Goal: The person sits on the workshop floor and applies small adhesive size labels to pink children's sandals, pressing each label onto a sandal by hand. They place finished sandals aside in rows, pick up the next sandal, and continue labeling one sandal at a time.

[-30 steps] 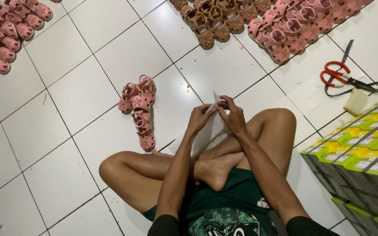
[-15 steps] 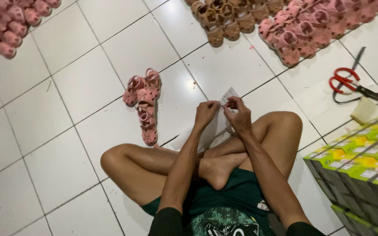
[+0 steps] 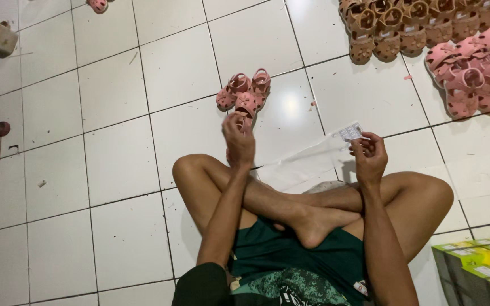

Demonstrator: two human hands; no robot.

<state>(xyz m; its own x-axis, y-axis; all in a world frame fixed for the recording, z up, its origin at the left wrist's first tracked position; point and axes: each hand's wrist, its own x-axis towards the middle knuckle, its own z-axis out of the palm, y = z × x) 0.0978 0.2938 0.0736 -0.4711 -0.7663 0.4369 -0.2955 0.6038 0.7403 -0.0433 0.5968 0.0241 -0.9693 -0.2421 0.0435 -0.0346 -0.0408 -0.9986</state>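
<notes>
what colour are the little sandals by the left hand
Pink; the small plastic sandals on the white tiled floor show best in the head view.

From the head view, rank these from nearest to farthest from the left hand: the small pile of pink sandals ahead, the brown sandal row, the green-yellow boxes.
From the left hand:
1. Small pile of pink plastic sandals, just ahead.
2. Row of brown plastic sandals, upper right.
3. Green-and-yellow cardboard boxes, lower right corner.

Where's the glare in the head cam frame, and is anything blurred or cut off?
Head view: a bright glare patch on the floor tile right of the pink sandals; left hand slightly soft; right hand and its clear plastic bag readable; the stacked boxes are cropped at the corner; left edge dim.
</notes>
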